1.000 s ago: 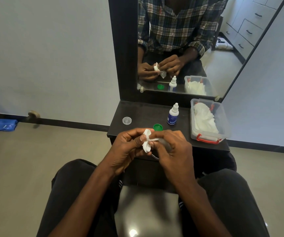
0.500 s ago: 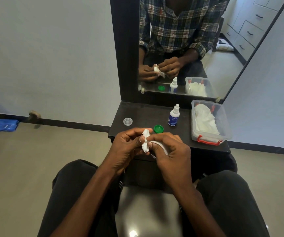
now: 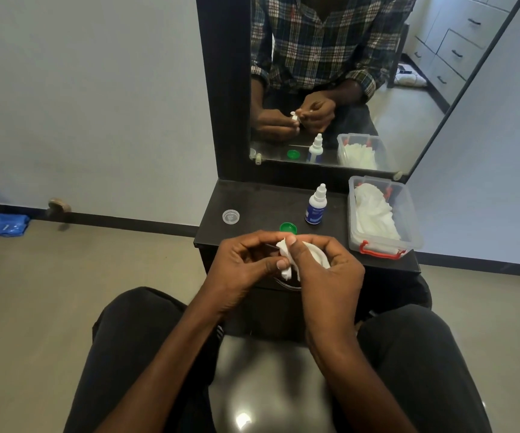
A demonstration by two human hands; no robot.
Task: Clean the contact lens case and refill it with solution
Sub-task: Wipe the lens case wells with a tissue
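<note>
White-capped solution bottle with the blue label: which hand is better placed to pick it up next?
Right hand, probably: the bottle stands on the dark shelf on that side. Both hands grip the white tissue.

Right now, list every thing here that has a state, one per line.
Left hand: pinches the tissue.
Right hand: grips the tissue.
Tissue: crumpled.
Solution bottle: upright, capped.
Green cap: off, on the shelf.
Clear cap: off, apart.
Plastic box: lidless, holding tissues.
</note>
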